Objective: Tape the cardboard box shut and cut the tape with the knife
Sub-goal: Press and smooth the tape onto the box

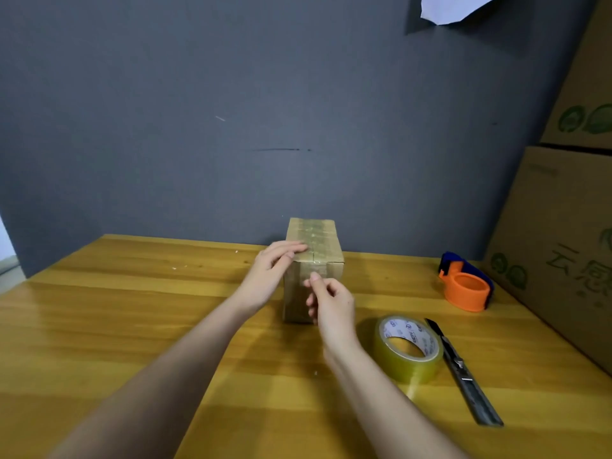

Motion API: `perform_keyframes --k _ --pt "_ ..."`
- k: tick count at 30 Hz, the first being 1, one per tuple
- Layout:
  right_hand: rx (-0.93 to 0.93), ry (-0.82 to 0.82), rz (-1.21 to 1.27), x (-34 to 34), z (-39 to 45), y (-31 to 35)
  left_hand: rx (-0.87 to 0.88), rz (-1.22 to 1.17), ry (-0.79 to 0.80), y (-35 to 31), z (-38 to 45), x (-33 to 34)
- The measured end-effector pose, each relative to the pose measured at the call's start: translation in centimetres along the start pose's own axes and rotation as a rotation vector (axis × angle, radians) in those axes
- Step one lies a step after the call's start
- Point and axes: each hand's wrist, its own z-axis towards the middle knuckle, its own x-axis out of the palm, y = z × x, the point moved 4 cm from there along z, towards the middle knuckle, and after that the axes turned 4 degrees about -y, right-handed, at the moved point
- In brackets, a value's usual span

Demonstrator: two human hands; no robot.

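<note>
A small upright brown cardboard box (313, 260) stood just beyond both hands on the yellow wooden table (132, 326), with clear tape already running along its top seam and down the near face. The left hand (270, 276) lay flat, fingers extended, pressing the box's top near edge without gripping anything. The right hand (331, 306) was loosely curled at the near face, thumb and forefinger pinched together at the tape there; whether they actually held a tape end could not be told. To the right of the right hand lay the roll of clear packing tape (409, 347), and just beyond it the grey utility knife (463, 372), both untouched. The taping looked nearly finished; only smoothing down seemed to remain.
</note>
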Motion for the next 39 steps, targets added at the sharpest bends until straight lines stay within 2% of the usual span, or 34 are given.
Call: perform_keyframes --k 6,11,16,22,28,30,33,35,37,39 --pt "-0.005 -0.074 0.006 0.6 1.0 -1.6 0.018 -0.069 -0.020 0.4 0.4 0.1" --pt "-0.099 -0.138 -0.020 0.6 1.4 -2.0 0.096 0.012 -0.069 1.1 0.5 0.3" --pt "-0.110 -0.193 -0.022 0.9 1.6 -2.3 0.116 0.042 -0.093 1.6 0.6 0.4" --pt "-0.007 -0.206 -0.108 0.5 1.3 -3.3 0.120 0.086 -0.062 1.6 0.4 0.3" --pt "0.022 -0.136 -0.236 -0.5 0.9 -3.7 0.147 0.231 -0.005 1.6 0.0 0.1" --pt "-0.029 -0.138 -0.245 -0.9 0.7 -3.4 0.172 0.317 0.016 1.5 -0.4 0.1" --pt "-0.243 -0.201 -0.231 -1.7 0.4 -1.2 0.187 0.403 0.057 1.3 -0.8 0.1" --pt "-0.419 -0.296 -0.233 -2.2 0.6 0.7 0.139 0.326 0.070 1.0 -0.9 0.2" --pt "-0.545 -0.349 -0.282 -2.4 1.4 1.9 0.071 0.210 0.018 0.5 -1.0 0.5" --pt "-0.610 -0.262 -0.422 -1.9 2.5 2.3 0.023 0.163 -0.085 0.0 -1.0 1.0"
